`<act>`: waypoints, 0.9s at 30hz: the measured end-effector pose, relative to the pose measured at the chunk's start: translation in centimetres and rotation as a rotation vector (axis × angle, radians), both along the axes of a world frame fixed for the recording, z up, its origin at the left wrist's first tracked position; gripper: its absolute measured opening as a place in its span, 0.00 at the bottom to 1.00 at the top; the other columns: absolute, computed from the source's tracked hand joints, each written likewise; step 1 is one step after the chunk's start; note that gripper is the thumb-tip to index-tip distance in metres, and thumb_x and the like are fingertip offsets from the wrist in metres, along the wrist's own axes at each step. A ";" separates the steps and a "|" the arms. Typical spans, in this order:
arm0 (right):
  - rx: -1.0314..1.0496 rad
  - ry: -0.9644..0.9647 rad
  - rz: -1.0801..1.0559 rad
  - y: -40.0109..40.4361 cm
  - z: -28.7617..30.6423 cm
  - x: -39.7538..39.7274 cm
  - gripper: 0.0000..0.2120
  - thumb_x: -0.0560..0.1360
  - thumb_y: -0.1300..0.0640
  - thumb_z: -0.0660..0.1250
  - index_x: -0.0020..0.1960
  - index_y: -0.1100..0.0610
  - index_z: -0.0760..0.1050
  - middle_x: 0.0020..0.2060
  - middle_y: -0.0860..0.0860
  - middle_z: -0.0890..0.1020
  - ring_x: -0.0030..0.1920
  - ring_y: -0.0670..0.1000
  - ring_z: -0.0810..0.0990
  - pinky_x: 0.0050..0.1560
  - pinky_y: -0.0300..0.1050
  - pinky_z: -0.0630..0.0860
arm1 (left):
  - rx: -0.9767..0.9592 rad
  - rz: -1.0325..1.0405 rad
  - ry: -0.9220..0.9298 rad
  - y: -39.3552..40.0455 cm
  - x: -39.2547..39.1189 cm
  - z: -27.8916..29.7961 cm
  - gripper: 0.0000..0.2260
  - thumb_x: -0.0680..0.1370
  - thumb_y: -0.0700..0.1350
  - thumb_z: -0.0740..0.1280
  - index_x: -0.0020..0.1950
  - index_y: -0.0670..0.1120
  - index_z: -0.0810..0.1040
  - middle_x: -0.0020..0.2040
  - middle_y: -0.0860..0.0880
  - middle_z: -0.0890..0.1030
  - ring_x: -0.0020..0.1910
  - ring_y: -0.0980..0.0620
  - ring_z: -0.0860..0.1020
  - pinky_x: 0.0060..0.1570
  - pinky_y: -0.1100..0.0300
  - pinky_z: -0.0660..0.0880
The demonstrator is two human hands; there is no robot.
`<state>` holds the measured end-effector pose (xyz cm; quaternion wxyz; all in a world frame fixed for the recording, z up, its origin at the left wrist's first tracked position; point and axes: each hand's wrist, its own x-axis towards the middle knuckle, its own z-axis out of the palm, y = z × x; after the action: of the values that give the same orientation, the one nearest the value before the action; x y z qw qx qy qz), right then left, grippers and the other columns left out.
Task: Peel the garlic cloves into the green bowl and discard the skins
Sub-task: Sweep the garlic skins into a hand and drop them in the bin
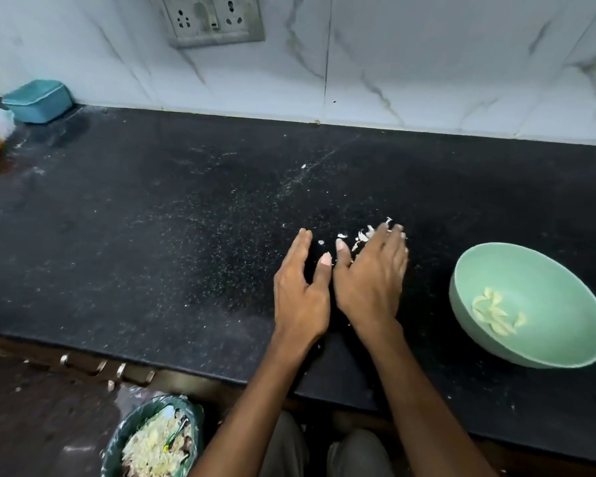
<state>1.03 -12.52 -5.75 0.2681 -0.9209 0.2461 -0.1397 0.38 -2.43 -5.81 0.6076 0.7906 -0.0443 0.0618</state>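
On the black worktop [152,235], beside my flat, empty left hand [301,290] and right hand [372,280]: garlic skins [363,235], papery, featherlight; best swept together. Right: green bowl [565,304] with peeled cloves [492,315].

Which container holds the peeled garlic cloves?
The green bowl, right of the right hand; the bin below the counter holds skins.

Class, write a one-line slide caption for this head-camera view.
Both hands sweep garlic skins together on the black counter beside the green bowl.
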 end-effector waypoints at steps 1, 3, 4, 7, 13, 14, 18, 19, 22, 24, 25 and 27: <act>0.055 -0.061 0.042 0.0 0.0 0.0 0.37 0.83 0.44 0.59 0.82 0.64 0.50 0.82 0.61 0.51 0.82 0.57 0.48 0.82 0.54 0.47 | -0.005 -0.001 -0.001 -0.1 0.2 -0.1 0.28 0.78 0.52 0.62 0.77 0.46 0.70 0.77 0.52 0.71 0.76 0.60 0.67 0.77 0.58 0.63; 0.169 -0.191 0.081 -0.4 -0.1 -0.7 0.34 0.83 0.47 0.61 0.82 0.60 0.54 0.82 0.55 0.55 0.82 0.53 0.52 0.81 0.51 0.52 | -0.018 -0.012 -0.018 -0.4 0.4 -0.2 0.26 0.79 0.52 0.63 0.76 0.46 0.71 0.76 0.53 0.72 0.75 0.61 0.67 0.76 0.58 0.64; 0.186 -0.242 0.075 -0.9 -0.2 -1.1 0.32 0.83 0.47 0.60 0.82 0.59 0.57 0.81 0.54 0.57 0.81 0.52 0.53 0.81 0.50 0.53 | -0.025 -0.012 -0.033 -0.4 0.5 -0.3 0.26 0.80 0.53 0.63 0.76 0.46 0.72 0.75 0.53 0.72 0.75 0.62 0.68 0.76 0.58 0.64; 0.160 -0.297 0.014 -2.2 -0.4 -3.3 0.31 0.81 0.45 0.56 0.80 0.58 0.61 0.80 0.52 0.60 0.80 0.50 0.56 0.80 0.46 0.54 | -0.032 -0.008 -0.060 0.1 0.3 -0.8 0.25 0.80 0.55 0.62 0.75 0.46 0.73 0.75 0.54 0.73 0.75 0.60 0.69 0.75 0.60 0.65; 0.205 -0.148 -0.091 -5.4 -0.8 -5.7 0.31 0.83 0.46 0.58 0.82 0.57 0.56 0.82 0.50 0.55 0.81 0.52 0.55 0.79 0.52 0.58 | 0.044 -0.063 -0.052 -0.4 -0.2 -0.4 0.23 0.82 0.50 0.62 0.77 0.46 0.70 0.77 0.53 0.70 0.77 0.58 0.67 0.76 0.57 0.64; 0.197 -0.120 -0.098 -5.6 -0.8 -5.4 0.32 0.82 0.46 0.59 0.82 0.57 0.56 0.82 0.51 0.55 0.81 0.53 0.55 0.79 0.54 0.59 | 0.049 -0.056 -0.049 -0.4 -0.2 -0.3 0.23 0.82 0.49 0.62 0.77 0.45 0.69 0.77 0.52 0.70 0.77 0.57 0.67 0.76 0.55 0.64; 0.099 -0.078 0.012 -4.4 -0.9 -3.5 0.31 0.82 0.50 0.61 0.81 0.60 0.58 0.81 0.56 0.59 0.80 0.57 0.57 0.80 0.56 0.57 | -0.011 0.009 -0.035 -0.6 -0.4 0.6 0.23 0.83 0.50 0.60 0.76 0.43 0.71 0.76 0.51 0.72 0.76 0.54 0.69 0.75 0.51 0.66; 0.124 -0.079 0.065 -3.9 -0.6 -2.9 0.31 0.82 0.49 0.59 0.81 0.60 0.59 0.81 0.55 0.61 0.80 0.56 0.58 0.80 0.55 0.57 | -0.041 0.041 -0.019 -0.7 -0.5 1.1 0.23 0.83 0.50 0.60 0.75 0.42 0.72 0.75 0.51 0.73 0.75 0.53 0.70 0.75 0.49 0.67; 0.336 -0.147 0.245 -3.0 0.2 -1.6 0.30 0.81 0.47 0.58 0.80 0.58 0.62 0.79 0.52 0.65 0.79 0.51 0.62 0.79 0.49 0.60 | -0.115 0.109 0.049 -0.7 -1.7 1.9 0.21 0.83 0.48 0.61 0.74 0.41 0.73 0.73 0.50 0.75 0.74 0.51 0.71 0.74 0.42 0.67; 0.469 -0.263 0.298 -3.7 0.7 -1.3 0.27 0.81 0.50 0.60 0.77 0.60 0.67 0.77 0.53 0.69 0.77 0.49 0.66 0.77 0.44 0.63 | -0.117 0.120 0.084 -0.5 -3.1 2.2 0.20 0.83 0.45 0.61 0.74 0.41 0.73 0.74 0.50 0.75 0.75 0.50 0.71 0.74 0.40 0.67; 0.467 -0.319 0.272 -4.5 0.7 -1.1 0.25 0.82 0.51 0.60 0.76 0.61 0.70 0.75 0.54 0.70 0.76 0.50 0.68 0.76 0.44 0.64 | -0.119 0.125 0.099 -0.4 -3.9 2.3 0.20 0.83 0.43 0.60 0.74 0.41 0.73 0.74 0.50 0.75 0.75 0.50 0.71 0.74 0.40 0.67; 0.410 -0.343 0.150 -6.3 0.5 0.0 0.24 0.82 0.53 0.61 0.75 0.62 0.71 0.74 0.56 0.71 0.75 0.53 0.69 0.76 0.49 0.65 | -0.116 0.158 0.104 -0.1 -5.4 2.3 0.21 0.83 0.44 0.60 0.75 0.41 0.72 0.75 0.50 0.74 0.76 0.49 0.69 0.75 0.40 0.66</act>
<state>1.08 -18.84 -5.26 0.4960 -0.8261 0.1515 -0.2205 -5.06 -2.58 -3.48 0.6471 0.7573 0.0537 0.0707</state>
